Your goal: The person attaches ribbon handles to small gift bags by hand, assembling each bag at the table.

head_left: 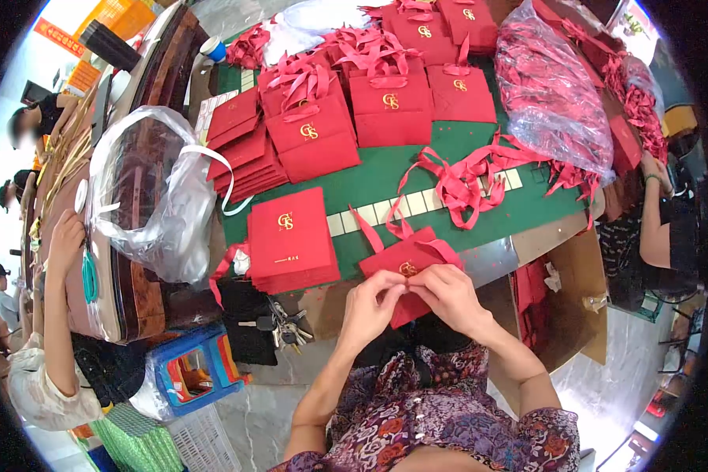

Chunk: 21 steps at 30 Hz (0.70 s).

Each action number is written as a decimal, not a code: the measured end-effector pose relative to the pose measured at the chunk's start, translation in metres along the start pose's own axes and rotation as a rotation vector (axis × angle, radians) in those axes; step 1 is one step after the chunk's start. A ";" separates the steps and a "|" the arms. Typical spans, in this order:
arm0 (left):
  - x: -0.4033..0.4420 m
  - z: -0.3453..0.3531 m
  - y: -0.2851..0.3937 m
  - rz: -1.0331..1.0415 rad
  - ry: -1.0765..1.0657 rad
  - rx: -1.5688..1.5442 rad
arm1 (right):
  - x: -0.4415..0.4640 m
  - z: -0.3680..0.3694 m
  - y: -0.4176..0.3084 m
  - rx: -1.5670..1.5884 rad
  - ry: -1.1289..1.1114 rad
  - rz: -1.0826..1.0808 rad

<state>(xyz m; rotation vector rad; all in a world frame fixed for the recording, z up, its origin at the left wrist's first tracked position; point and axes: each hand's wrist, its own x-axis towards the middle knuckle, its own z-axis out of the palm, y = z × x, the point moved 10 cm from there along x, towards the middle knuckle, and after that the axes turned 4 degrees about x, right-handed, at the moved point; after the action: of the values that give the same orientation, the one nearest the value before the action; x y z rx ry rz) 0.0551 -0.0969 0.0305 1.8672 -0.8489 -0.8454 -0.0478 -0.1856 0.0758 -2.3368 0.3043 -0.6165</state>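
Both hands meet over a small red bag [391,258] with a gold emblem and ribbon loops, at the front edge of the green table. My left hand [372,305] pinches at the bag's middle, its fingertips touching those of my right hand [448,295], which is also closed there. Whatever lies between the fingertips is too small to name. To the left sits a stack of flat red bags [289,236]. Loose red ribbons [468,185] lie behind the bag. Further back stand finished-looking red bags with ribbon handles [391,106].
A plastic bag of red ribbons [551,86] lies at the back right. An open cardboard box [570,307] stands below the table edge. Keys [289,326] hang left of my arms. Other people's arms [59,315] reach in at both sides.
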 end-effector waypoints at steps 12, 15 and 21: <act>0.002 -0.012 0.014 0.176 0.302 0.541 | 0.016 0.015 0.020 0.027 0.104 0.189; 0.004 -0.005 0.006 0.142 0.263 0.448 | 0.013 0.011 0.025 0.039 0.137 0.209; 0.009 -0.001 0.026 0.308 0.253 0.332 | 0.002 0.004 0.026 0.008 0.164 0.297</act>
<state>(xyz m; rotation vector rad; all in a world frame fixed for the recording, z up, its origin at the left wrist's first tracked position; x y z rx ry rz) 0.0552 -0.1137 0.0520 2.0025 -1.1277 -0.2813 -0.0448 -0.2036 0.0560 -2.1795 0.7072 -0.6590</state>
